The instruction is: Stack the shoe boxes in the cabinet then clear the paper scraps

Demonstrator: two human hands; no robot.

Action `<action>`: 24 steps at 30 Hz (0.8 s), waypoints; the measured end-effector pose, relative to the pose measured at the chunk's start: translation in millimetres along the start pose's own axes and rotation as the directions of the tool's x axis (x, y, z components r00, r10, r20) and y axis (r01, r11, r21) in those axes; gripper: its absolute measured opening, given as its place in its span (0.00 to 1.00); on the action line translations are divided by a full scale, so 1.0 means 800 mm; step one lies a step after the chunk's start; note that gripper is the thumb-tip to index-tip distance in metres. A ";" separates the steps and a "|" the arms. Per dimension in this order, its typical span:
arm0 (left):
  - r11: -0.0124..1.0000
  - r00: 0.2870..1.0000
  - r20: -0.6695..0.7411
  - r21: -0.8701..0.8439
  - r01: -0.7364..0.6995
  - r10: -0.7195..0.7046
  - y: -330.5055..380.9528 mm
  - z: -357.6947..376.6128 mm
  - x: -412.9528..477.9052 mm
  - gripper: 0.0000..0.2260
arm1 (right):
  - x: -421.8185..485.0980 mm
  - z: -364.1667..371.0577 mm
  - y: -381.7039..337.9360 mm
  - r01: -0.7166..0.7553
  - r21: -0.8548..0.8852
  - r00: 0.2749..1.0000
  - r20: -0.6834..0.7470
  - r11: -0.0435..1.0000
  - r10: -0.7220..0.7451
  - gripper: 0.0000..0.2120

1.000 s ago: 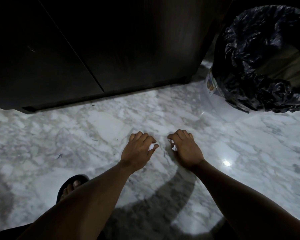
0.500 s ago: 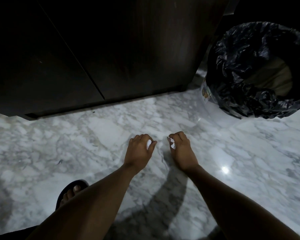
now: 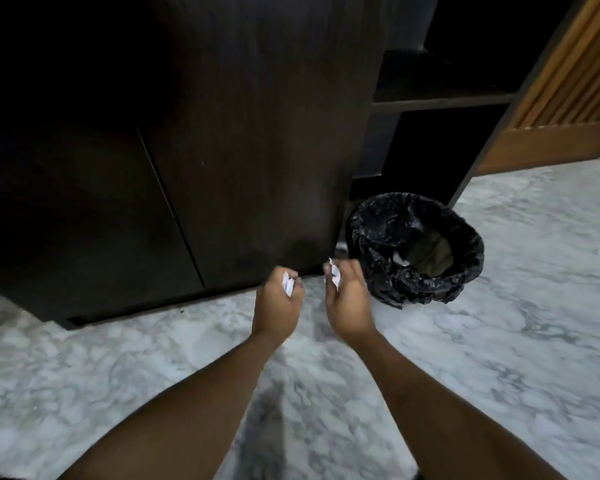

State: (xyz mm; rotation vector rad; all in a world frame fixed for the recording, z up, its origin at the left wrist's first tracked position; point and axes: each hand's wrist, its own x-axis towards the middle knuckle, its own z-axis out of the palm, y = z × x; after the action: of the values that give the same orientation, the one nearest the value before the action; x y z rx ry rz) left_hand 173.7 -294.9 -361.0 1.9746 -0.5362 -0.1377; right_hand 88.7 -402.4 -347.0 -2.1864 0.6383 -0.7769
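Note:
My left hand (image 3: 278, 303) is raised above the marble floor, closed around a white paper scrap (image 3: 287, 284) that sticks out between the fingers. Beside it, my right hand (image 3: 347, 299) grips another white paper scrap (image 3: 335, 274). Both hands hover in front of the dark wooden cabinet (image 3: 222, 150), whose doors are closed. A bin lined with a black bag (image 3: 388, 251) stands on the floor just to the right of my right hand. No shoe boxes are visible.
Open dark shelves (image 3: 440, 98) sit behind the bin. A slatted wooden panel (image 3: 568, 84) stands at the upper right. Grey-white marble floor (image 3: 499, 341) spreads under my arms and to the right.
Both hands have lifted off the floor with the scraps in them. The view has risen and pulled back, so the bin now appears farther off and the shelves and wooden panel show.

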 end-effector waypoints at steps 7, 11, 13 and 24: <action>0.984 0.991 -0.073 -0.133 -0.119 0.109 0.180 0.014 0.067 0.05 | 0.130 -0.183 -0.076 0.165 -0.230 0.984 -0.024 0.959 -0.175 0.12; 0.973 0.996 -0.025 -0.209 -0.094 0.091 0.239 0.054 0.084 0.06 | 0.156 -0.248 -0.056 0.093 -0.323 0.995 0.010 0.942 -0.095 0.17; 0.963 1.000 0.009 -0.269 -0.019 0.022 0.250 0.081 0.091 0.06 | 0.158 -0.255 -0.032 -0.001 -0.251 1.000 -0.014 0.968 -0.003 0.15; 0.927 0.950 0.225 -0.257 0.273 -0.218 0.236 0.181 0.105 0.23 | 0.187 -0.238 0.059 -0.556 0.134 0.831 0.073 0.821 0.551 0.23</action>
State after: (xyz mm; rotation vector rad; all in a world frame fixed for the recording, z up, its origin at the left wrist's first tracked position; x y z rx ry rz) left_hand 143.3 -518.9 -248.9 1.7460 -0.3635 -0.5406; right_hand 51.8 -614.4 -226.1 -1.7303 1.0983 -0.4565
